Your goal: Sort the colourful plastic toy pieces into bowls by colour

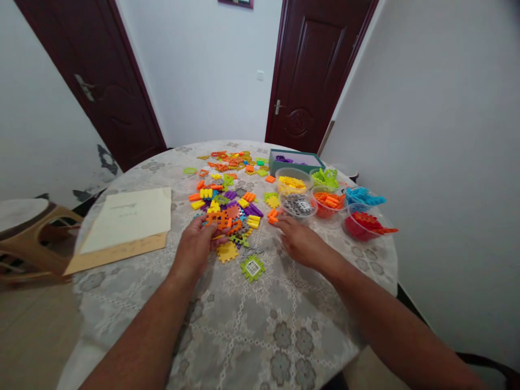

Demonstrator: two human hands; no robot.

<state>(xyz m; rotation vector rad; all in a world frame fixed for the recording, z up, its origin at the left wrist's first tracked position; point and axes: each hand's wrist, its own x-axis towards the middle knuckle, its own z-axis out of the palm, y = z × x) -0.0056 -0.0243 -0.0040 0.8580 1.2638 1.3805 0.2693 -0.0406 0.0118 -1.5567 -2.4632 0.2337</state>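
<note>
My left hand (195, 246) is closed around an orange plastic building piece (217, 218) with square openings, at the near edge of a mixed pile of building pieces (233, 210). At the pile's right, the fingertips of my right hand (303, 244) are closed on a small ridged orange building piece (272, 216), low over the table. Nearest me lie a yellow square piece (227, 252) and a green toothed piece (252, 268) with a white window in it. My left fingers are partly hidden among the pieces.
Right of the pile stand clear tubs of sorted pieces: yellow (291, 182), grey (299, 205), orange (330, 201), green (325, 177), blue (361, 195) and red (365, 223). Behind them sits a green box (275, 161) with purple pieces. Paper sheets (132, 214) lie left on the patterned tablecloth (244, 336).
</note>
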